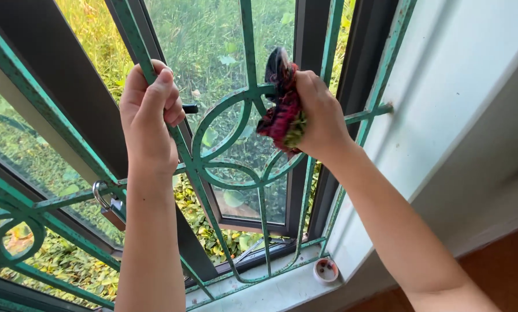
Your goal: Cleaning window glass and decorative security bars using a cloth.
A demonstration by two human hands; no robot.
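One crumpled red-patterned rag [282, 115]

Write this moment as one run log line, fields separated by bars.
left hand: grips green metal window grille bar | right hand: presses crumpled red patterned cloth on grille ring | silver padlock: hangs lower left

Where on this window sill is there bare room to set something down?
The sill is bare between the grille's bottom rail and the small round cap. The corner by the cap is crowded; the right hand and cloth fill the ring.
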